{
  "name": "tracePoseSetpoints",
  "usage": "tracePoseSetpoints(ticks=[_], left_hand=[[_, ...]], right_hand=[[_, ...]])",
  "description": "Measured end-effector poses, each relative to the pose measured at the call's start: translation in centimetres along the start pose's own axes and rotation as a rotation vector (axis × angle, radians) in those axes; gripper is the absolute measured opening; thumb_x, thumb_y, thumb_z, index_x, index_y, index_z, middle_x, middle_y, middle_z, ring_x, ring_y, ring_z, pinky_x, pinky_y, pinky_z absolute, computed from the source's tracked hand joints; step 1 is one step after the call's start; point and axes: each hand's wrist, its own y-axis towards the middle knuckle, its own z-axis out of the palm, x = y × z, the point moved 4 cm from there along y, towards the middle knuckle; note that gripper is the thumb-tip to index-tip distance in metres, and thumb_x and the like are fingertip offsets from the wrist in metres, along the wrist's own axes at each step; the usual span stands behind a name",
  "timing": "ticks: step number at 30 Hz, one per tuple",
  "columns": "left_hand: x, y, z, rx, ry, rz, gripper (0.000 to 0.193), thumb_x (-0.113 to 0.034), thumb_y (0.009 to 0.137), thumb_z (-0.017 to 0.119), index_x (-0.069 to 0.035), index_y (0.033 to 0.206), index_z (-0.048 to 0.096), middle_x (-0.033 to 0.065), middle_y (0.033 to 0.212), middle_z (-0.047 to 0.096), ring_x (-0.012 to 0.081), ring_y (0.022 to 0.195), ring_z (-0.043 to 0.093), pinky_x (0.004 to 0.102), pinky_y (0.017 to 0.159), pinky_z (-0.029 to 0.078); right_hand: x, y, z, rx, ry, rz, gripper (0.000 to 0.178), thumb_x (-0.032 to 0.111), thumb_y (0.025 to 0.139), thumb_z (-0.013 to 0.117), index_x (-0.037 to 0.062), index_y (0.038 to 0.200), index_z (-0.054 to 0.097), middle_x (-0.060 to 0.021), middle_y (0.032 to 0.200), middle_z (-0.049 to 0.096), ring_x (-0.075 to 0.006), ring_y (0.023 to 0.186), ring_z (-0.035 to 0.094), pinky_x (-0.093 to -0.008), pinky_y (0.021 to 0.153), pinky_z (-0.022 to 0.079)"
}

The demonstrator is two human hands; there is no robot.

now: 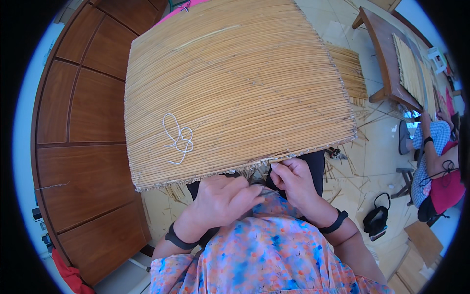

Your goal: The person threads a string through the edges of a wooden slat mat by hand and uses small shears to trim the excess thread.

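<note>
A large mat of thin straw-coloured reeds, stitched across with knotted thread, lies in front of me with its near edge close to my body. My right hand is closed at that near edge, thumb and forefinger pinching the mat right of its middle. Just below the edge and further left, my left hand is curled closed; whatever is between its fingers is hidden. A loose white thread lies in loops on the mat's left part.
Brown wooden cabinet panels stand at the left. Cut reeds and scraps lie on the tiled floor to the right. A black bag sits there too. Further right, another person sits by a wooden table holding another mat.
</note>
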Motion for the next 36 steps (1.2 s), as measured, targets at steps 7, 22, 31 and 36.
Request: tracePoseSetpoints(ticks=[7,22,31,36], left_hand=[[0.9,-0.4,-0.1,-0.009,0.202,-0.267,0.031,-0.023,0.062,0.073,-0.010,0.086,0.057,0.0019,0.063,0.048,0.0171,0.045,0.050,0.0289,0.039,0.040],[1.8,-2.4,-0.4,-0.221,0.044,-0.406,0.040,-0.003,0.052,0.072,-0.009,0.090,0.060,0.0045,0.058,0.049,0.0208,0.048,0.051,0.0321,0.043,0.038],[1.3,-5.2,-0.1,-0.190,-0.093,-0.389,0.026,-0.004,0.061,0.069,-0.006,0.085,0.059,0.0063,0.059,0.051,0.0213,0.047,0.051,0.0301,0.043,0.038],[1.4,-5.6,0.3,-0.163,-0.098,-0.393,0.027,-0.002,0.059,0.067,-0.005,0.085,0.059,0.0069,0.058,0.050,0.0220,0.048,0.052,0.0307,0.044,0.038]], right_hand=[[-0.1,-0.1,0.1,-0.020,-0.010,0.004,0.017,0.012,0.085,0.056,0.0006,0.072,0.055,-0.0005,0.057,0.048,-0.0037,0.046,0.035,-0.0183,0.040,0.023],[0.0,0.5,1.3,-0.064,0.096,0.029,0.012,0.012,0.084,0.060,0.0009,0.083,0.058,0.0048,0.058,0.045,-0.0019,0.044,0.031,-0.0200,0.038,0.021],[-0.7,0.5,1.0,-0.033,0.111,0.080,0.009,0.010,0.083,0.061,0.0015,0.080,0.057,0.0054,0.058,0.044,-0.0018,0.042,0.030,-0.0198,0.037,0.020],[-1.2,0.6,0.8,0.007,0.108,0.051,0.014,0.008,0.082,0.060,0.0041,0.070,0.054,0.0055,0.053,0.042,-0.0024,0.041,0.029,-0.0202,0.037,0.020]])
